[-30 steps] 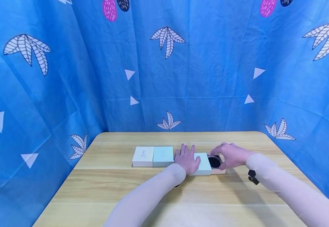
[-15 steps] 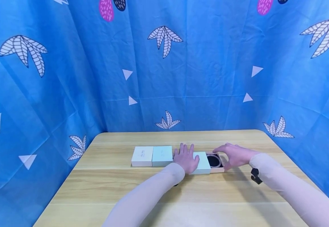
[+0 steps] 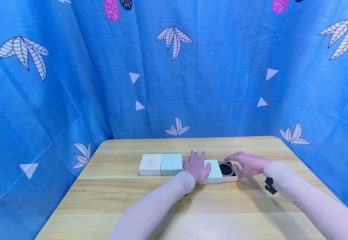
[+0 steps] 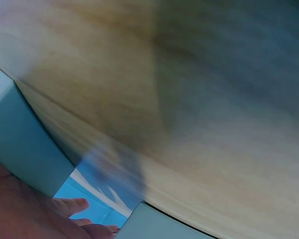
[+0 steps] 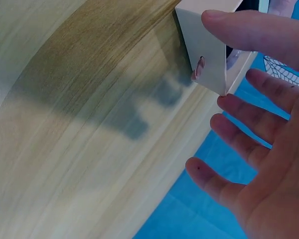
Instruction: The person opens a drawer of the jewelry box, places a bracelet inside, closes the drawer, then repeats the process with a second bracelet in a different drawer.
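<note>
Pale wood grain runs across the table [image 3: 132,200], a smooth rounded-corner top hemmed by wrinkled blue cloth [image 3: 72,83] printed with leaves and triangles; at its middle lies a flat mint sleeve box [image 3: 214,171], matte card, with a pinkish tray [image 3: 233,176] drawn out of its right end and a black ring [image 3: 226,170] bedded in it; the left hand [image 3: 196,168] presses flat on the sleeve, fingers straight; the right hand [image 3: 249,163] cups the tray's end, thumb on its near corner, fingers loosely spread; just left sit a white box [image 3: 150,164] and a second mint box [image 3: 171,164], touching; since a second ago the tray stands slightly further out and the right hand has shifted right.
</note>
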Tool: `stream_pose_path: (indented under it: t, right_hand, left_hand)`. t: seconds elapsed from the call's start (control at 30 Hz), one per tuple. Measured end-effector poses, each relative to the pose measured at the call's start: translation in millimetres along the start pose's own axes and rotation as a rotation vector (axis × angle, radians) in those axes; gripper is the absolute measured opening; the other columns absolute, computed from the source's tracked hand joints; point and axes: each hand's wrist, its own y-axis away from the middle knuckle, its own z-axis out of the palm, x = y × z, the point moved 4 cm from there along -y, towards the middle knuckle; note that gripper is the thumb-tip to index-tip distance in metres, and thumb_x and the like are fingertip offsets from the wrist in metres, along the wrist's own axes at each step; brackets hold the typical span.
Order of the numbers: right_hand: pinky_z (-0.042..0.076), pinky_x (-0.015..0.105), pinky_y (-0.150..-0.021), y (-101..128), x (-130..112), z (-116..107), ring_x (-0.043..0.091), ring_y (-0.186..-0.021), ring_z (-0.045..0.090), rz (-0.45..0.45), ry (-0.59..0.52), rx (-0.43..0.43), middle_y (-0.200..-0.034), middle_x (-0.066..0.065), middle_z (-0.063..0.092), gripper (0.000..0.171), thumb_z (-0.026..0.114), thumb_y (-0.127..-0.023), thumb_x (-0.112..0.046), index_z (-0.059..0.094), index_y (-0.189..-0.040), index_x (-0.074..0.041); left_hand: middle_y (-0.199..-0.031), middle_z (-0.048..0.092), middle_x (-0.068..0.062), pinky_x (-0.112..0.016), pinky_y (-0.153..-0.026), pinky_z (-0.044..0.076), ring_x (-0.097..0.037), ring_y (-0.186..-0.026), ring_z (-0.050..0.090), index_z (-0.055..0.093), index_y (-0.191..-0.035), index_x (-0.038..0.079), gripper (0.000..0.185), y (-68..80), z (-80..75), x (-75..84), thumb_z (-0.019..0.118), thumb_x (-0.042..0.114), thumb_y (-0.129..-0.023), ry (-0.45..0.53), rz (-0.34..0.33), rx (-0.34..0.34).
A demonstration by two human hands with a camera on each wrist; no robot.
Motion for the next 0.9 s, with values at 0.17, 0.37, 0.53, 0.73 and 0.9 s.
stream_pose_path:
  t: [0.17,0.37,0.53,0.73,0.9]
  right_hand:
    - [0.046,0.056,-0.105,0.2,1.0,0.5,0.034,-0.125,0.053,0.005,-0.014,-0.004,-0.139,0.01,0.06,0.082,0.092,-0.068,-0.015,0.056,-0.141,-0.007]
    - [0.046,0.057,-0.105,-0.1,1.0,1.6,0.035,-0.126,0.054,0.0,-0.009,0.005,-0.139,0.012,0.06,0.081,0.091,-0.069,-0.017,0.056,-0.142,-0.007]
    - [0.043,0.058,-0.108,-1.6,2.5,4.3,0.038,-0.131,0.052,-0.014,-0.006,0.014,-0.142,0.013,0.058,0.082,0.091,-0.07,-0.019,0.055,-0.143,-0.005]
    - [0.042,0.058,-0.109,-2.1,4.4,6.2,0.038,-0.132,0.051,-0.008,-0.008,0.021,-0.143,0.013,0.057,0.083,0.091,-0.07,-0.018,0.054,-0.143,-0.006]
    - [0.042,0.058,-0.108,-2.7,3.0,7.3,0.038,-0.132,0.051,-0.011,-0.014,0.03,-0.143,0.013,0.058,0.082,0.091,-0.071,-0.018,0.054,-0.144,-0.006]
  left_hand:
    - [-0.169,0.017,-0.01,-0.057,-0.124,0.014,-0.03,-0.158,0.003,0.011,-0.164,0.028,0.069,1.2,-1.1,0.3,0.016,0.06,-0.103,0.008,-0.002,-0.004]
    - [-0.169,0.017,-0.01,-0.057,-0.124,0.014,-0.03,-0.158,0.004,0.011,-0.164,0.028,0.069,2.4,-2.5,0.3,0.016,0.059,-0.103,0.017,-0.002,-0.003]
    - [-0.169,0.017,-0.01,-0.057,-0.124,0.013,-0.029,-0.158,0.003,0.011,-0.164,0.028,0.068,2.2,-2.3,0.0,0.016,0.059,-0.103,0.02,-0.006,-0.004]
    - [-0.169,0.017,-0.01,-0.057,-0.124,0.013,-0.029,-0.158,0.003,0.011,-0.164,0.029,0.068,2.1,-1.9,-0.1,0.017,0.059,-0.103,0.022,-0.007,-0.004]
    - [-0.169,0.017,-0.011,-0.057,-0.124,0.013,-0.029,-0.158,0.003,0.01,-0.164,0.029,0.068,0.8,-0.3,-0.3,0.016,0.059,-0.103,0.013,-0.005,-0.003]
